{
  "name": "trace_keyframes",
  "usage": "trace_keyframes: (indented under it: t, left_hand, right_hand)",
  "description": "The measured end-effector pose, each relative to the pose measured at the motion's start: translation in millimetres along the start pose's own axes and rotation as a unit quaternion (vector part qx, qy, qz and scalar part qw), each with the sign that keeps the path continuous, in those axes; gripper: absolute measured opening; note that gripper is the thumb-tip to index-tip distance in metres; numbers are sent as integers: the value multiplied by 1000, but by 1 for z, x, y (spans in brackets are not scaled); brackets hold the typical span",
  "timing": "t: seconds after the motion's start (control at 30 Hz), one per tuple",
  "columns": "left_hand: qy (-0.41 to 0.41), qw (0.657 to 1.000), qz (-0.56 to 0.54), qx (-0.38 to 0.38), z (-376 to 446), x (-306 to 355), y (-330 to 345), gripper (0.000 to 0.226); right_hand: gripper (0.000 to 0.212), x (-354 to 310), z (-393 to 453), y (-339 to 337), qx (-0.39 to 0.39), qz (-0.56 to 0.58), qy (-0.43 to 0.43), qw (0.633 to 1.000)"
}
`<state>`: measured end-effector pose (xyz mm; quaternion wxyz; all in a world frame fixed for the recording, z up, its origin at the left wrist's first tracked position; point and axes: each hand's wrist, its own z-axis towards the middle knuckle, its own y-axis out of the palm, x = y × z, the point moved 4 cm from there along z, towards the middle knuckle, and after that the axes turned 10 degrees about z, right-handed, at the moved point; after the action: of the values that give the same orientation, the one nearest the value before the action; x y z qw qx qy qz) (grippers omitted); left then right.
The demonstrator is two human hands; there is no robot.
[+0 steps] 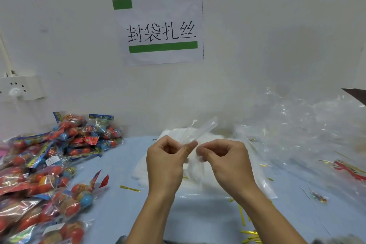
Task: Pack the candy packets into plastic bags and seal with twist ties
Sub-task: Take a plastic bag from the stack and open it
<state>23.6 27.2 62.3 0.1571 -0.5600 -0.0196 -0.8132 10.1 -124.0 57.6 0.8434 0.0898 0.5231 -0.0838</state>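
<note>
The pale blue table (pixel 118 200) runs up to a white wall that carries a white paper sign with black characters and green bars (pixel 160 29). A large heap of clear crinkled plastic bags (pixel 309 130) covers the table's right side. A pile of candy packets with red and blue balls (pixel 47 166) fills its left edge. A flat stack of clear plastic bags (pixel 217 184) lies at the middle, under the hands. The left hand (pixel 166 162) and right hand (pixel 227 162), held above that stack, each pinch one clear plastic bag (pixel 198 130) between curled fingers and thumb, its top rising toward the wall. Thin gold twist ties (pixel 130 188) lie scattered near the front edge.
</note>
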Motion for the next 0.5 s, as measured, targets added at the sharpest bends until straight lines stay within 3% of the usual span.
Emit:
trace_keyframes:
  t: [0.2,0.37,0.5]
  left_hand:
    - [62,983,176,-6,2,2,-6,46]
    - [32,964,240,106,16,-9,-38,38]
    - [10,968,233,96,11,-9,-27,16]
  right_hand:
    - [29,5,2,-7,60,-61,33,996]
    - [26,7,16,-60,217,-32,63,974]
    - [22,9,13,-48,158,-21,63,985]
